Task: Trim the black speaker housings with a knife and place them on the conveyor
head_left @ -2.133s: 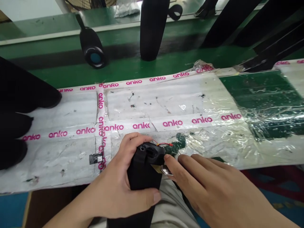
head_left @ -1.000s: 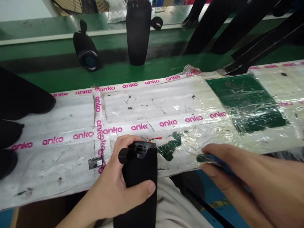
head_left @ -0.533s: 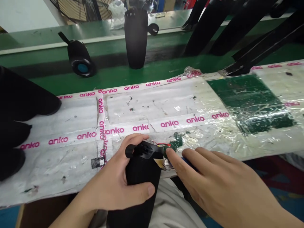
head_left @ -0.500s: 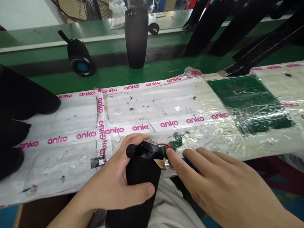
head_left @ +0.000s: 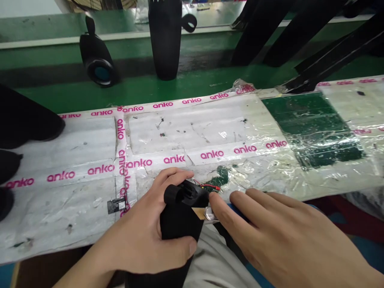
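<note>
My left hand [head_left: 141, 236] is wrapped around a black cylindrical speaker [head_left: 180, 224], which is tilted, its upper end toward the bench. A strap loop [head_left: 173, 195] sits at that end, and thin red wires [head_left: 213, 187] with a small red plug stick out beyond it. My right hand [head_left: 285, 228] is closed on a blue-handled utility knife [head_left: 209, 214] with a metal nose. Its slanted, tan-looking blade meets the speaker's right edge just below the end cap. My fingers cover most of the handle, and the speaker's lower end runs out of view.
The bench is covered with a plastic-wrapped white mat [head_left: 186, 132] bearing pink-lettered tape. Beyond it, a green surface [head_left: 132, 88] carries a small speaker [head_left: 99, 60] and a taller black one [head_left: 165, 40]. More black cylinders stand at back right and lie at left [head_left: 27, 116].
The view has shifted slightly down. The knife blade has moved a little down along the speaker's edge and shows more fully. Both hands keep their holds.
</note>
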The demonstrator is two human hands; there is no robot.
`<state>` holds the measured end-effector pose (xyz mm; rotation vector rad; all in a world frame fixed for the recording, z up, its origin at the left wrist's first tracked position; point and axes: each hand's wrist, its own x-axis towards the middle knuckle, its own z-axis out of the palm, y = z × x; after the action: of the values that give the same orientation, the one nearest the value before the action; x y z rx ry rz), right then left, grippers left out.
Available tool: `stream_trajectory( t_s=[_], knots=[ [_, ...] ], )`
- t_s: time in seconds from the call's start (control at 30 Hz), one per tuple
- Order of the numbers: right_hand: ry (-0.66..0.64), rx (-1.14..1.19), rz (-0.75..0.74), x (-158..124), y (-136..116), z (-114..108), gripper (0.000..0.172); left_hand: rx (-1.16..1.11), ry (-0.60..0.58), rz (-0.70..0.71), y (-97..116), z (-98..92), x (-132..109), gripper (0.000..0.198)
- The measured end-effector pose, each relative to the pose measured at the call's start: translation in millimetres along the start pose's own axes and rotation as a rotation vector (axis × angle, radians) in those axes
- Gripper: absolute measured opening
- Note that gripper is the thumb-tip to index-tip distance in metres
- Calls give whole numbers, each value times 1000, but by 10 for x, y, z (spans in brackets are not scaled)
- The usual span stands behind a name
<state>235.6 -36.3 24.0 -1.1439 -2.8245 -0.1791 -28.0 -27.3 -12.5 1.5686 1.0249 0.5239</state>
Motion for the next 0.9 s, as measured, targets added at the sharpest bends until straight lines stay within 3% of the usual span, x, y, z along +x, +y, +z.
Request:
stream_trajectory(
  t_s=[0.33,0.5,0.7,0.9],
  knots=[
    [-35,-7,35,-18,-75,20,58,48,-13,71,67,18,29,90],
    [-60,-9,89,13,-142,-19,52,71,-31,52,121,40,27,81],
    [-151,-72,48,80,-123,-98,50,153,-20,69,152,67,56,81],
    [-180,-116,24,204,-100,-216,30,163,5,112,152,92,47,68]
  ],
)
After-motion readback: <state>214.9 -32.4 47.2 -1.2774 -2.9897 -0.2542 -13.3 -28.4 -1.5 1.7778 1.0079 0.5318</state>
